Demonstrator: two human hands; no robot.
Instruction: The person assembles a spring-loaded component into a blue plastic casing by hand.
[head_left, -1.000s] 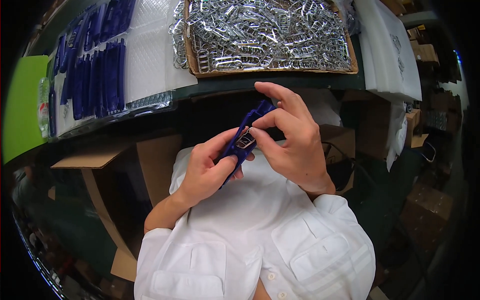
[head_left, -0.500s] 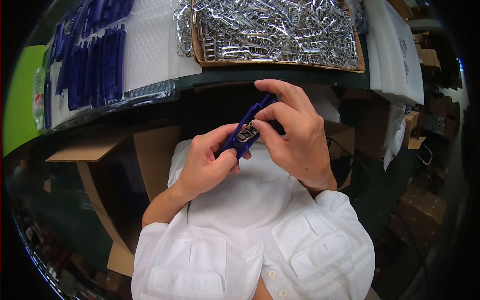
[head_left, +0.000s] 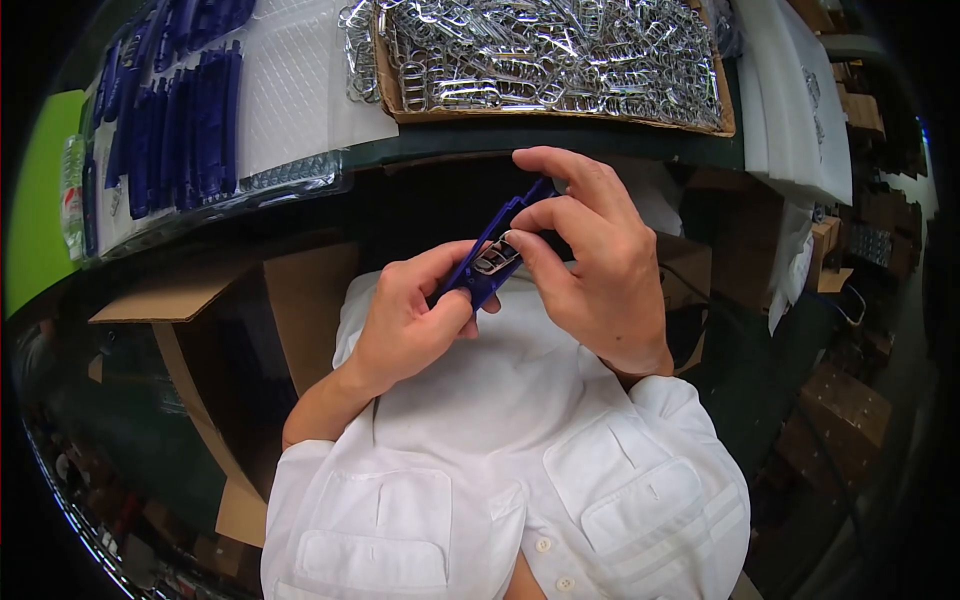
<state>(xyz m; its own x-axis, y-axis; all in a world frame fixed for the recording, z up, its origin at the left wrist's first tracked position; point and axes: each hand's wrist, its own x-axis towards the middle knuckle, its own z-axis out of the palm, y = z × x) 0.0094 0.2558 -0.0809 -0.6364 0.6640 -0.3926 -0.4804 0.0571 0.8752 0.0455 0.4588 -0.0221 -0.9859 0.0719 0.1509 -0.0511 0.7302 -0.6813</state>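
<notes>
My left hand (head_left: pixel 408 325) is closed round the lower end of a long dark-blue plastic part (head_left: pixel 484 288), its thumb pressed on the near face. The part is tilted, its far end up and to the right. In its hollow sits a shiny bent-wire metal clip (head_left: pixel 492 260). With thumb and index finger, my right hand (head_left: pixel 612 262) pinches the clip's upper end. The fingertips partly hide that end, so I cannot tell how it sits in the part.
On the dark-green bench (head_left: pixel 440 142), a shallow cardboard box (head_left: pixel 384 75) holds many metal wire clips. To its left, rows of blue plastic parts (head_left: pixel 165 140) lie on white sheeting (head_left: pixel 300 95). White foam sheets (head_left: pixel 795 110) stand at right. Below the bench at left is an open carton (head_left: pixel 160 295).
The view has shifted slightly. My right hand has moved a little up and right, its thumb and index finger still at the clip. My left hand keeps its hold on the blue part.
</notes>
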